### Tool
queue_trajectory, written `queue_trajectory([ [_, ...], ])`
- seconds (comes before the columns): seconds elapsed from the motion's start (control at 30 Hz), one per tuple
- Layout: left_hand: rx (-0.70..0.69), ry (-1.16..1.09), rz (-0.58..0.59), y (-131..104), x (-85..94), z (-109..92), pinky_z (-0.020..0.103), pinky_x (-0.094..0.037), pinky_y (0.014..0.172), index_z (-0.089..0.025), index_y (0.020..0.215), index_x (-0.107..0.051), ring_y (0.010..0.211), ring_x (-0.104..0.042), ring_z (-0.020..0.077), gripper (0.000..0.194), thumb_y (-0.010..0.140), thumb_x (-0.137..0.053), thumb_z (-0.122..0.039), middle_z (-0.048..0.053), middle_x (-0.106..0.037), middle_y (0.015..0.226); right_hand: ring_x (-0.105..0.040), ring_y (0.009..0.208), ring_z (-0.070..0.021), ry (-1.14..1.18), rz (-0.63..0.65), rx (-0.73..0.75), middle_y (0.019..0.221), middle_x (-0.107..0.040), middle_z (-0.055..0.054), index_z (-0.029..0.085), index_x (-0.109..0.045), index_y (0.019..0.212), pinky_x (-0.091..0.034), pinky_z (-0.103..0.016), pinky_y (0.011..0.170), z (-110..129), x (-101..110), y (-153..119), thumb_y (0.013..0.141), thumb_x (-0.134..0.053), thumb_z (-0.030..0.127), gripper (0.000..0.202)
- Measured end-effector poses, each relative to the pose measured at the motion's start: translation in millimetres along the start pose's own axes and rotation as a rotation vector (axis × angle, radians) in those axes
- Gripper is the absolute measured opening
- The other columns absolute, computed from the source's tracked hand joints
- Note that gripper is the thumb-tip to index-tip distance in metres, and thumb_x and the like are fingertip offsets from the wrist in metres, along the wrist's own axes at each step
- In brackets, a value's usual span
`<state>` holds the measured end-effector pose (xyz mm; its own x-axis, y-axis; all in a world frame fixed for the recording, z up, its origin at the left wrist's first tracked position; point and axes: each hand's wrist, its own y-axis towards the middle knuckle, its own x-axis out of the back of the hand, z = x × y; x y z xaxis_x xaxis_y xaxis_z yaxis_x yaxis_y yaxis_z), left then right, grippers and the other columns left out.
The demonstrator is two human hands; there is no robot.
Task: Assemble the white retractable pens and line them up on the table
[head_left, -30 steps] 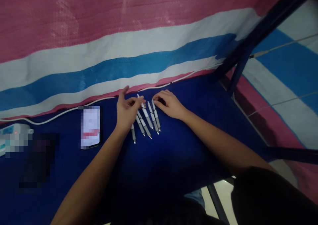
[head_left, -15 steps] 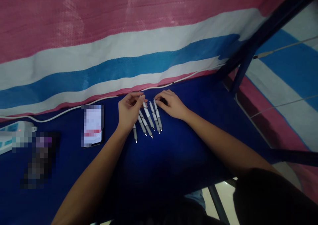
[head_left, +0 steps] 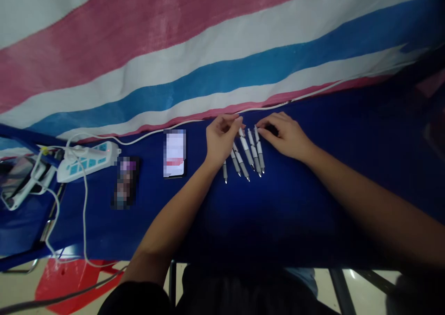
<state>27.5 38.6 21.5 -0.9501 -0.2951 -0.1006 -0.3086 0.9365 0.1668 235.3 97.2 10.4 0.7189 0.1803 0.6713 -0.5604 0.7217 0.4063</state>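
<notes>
Several white and grey pens point(head_left: 246, 153) lie side by side on the dark blue table point(head_left: 278, 222), metal tips toward me. My left hand point(head_left: 222, 138) is over the upper ends of the pens on the left, thumb and forefinger closed together at the top of one pen; it partly hides the leftmost ones. Beside the rightmost pen point(head_left: 259, 149), my right hand point(head_left: 283, 134) has its thumb and fingers curled in a pinch near that pen's top end.
Left of the hands lies a phone point(head_left: 174, 153) with a lit screen, then a dark pixelated object point(head_left: 125, 183). A white power strip point(head_left: 91, 161) with cables sits farther left. Striped sheeting point(head_left: 222, 80) borders the table's back; a red stool point(head_left: 67, 285) is below.
The camera view has swung left, so everything appears farther right, and more of the power strip, cables and stool shows. Both hands keep nearly the same pose at the pens.
</notes>
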Motion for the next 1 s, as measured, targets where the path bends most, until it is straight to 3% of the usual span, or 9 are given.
queue_trajectory([
  [0.2, 0.019, -0.012, 0.04, -4.2, -2.9, -2.3, 0.031, -0.058, 0.07, -0.019, 0.098, -0.071, 0.068, -0.071, 0.0135, 0.022, 0.094, -0.083, -0.038, 0.004, -0.079, 0.082, -0.065, 0.092, -0.0312, -0.022, -0.012, 0.009, 0.097, -0.077, -0.008, 0.026, -0.073, 0.103, -0.049, -0.049, 0.088, -1.2, -2.1, -1.5, 0.102, -0.061, 0.033, 0.014],
  [0.37, 0.055, -0.026, 0.042, -4.0, -2.4, -2.3, 0.031, -0.057, 0.066, -0.02, 0.111, -0.069, 0.063, -0.069, 0.0139, 0.029, 0.093, -0.083, -0.038, 0.002, -0.078, 0.078, -0.066, 0.092, -0.0304, -0.002, -0.003, 0.003, 0.097, -0.076, -0.008, 0.026, -0.073, 0.103, -0.049, -0.048, 0.089, 0.8, -1.5, -0.7, 0.104, -0.06, 0.034, 0.015],
  [0.5, 0.051, 0.004, 0.05, -2.7, -2.5, -4.0, 0.031, -0.059, 0.069, -0.019, 0.095, -0.069, 0.066, -0.072, 0.0148, 0.022, 0.093, -0.082, -0.038, 0.004, -0.078, 0.079, -0.066, 0.095, -0.0306, 0.009, 0.024, -0.01, 0.099, -0.077, -0.008, 0.025, -0.072, 0.104, -0.048, -0.049, 0.091, 3.2, 0.7, 0.7, 0.105, -0.059, 0.035, 0.017],
  [0.77, 0.045, 0.039, 0.047, -2.4, -4.7, -10.9, 0.033, -0.062, 0.069, -0.02, 0.094, -0.071, 0.067, -0.072, 0.0162, 0.021, 0.091, -0.082, -0.038, 0.004, -0.079, 0.078, -0.065, 0.098, -0.0286, 0.009, 0.064, -0.024, 0.104, -0.077, -0.007, 0.026, -0.069, 0.104, -0.045, -0.046, 0.094, 3.4, 3.2, 1.7, 0.107, -0.056, 0.032, 0.015],
  [0.9, 0.086, 0.137, 0.07, -3.6, -3.0, -18.3, 0.03, -0.056, 0.06, -0.021, 0.105, -0.072, 0.058, -0.067, 0.0147, 0.024, 0.09, -0.081, -0.037, 0.004, -0.08, 0.079, -0.064, 0.1, -0.0286, 0.014, 0.061, -0.03, 0.106, -0.077, -0.006, 0.026, -0.069, 0.108, -0.044, -0.046, 0.094, 4.2, 3.7, 1.3, 0.107, -0.058, 0.031, 0.013],
  [1.0, 0.037, 0.279, 0.08, -7.4, -3.3, -22.1, 0.029, -0.05, 0.058, -0.021, 0.106, -0.073, 0.058, -0.065, 0.0147, 0.026, 0.09, -0.081, -0.04, 0.003, -0.08, 0.077, -0.063, 0.101, -0.0287, 0.013, 0.078, -0.032, 0.107, -0.077, -0.007, 0.025, -0.069, 0.109, -0.044, -0.045, 0.093, 4.0, 4.1, 1.8, 0.107, -0.058, 0.031, 0.012],
])
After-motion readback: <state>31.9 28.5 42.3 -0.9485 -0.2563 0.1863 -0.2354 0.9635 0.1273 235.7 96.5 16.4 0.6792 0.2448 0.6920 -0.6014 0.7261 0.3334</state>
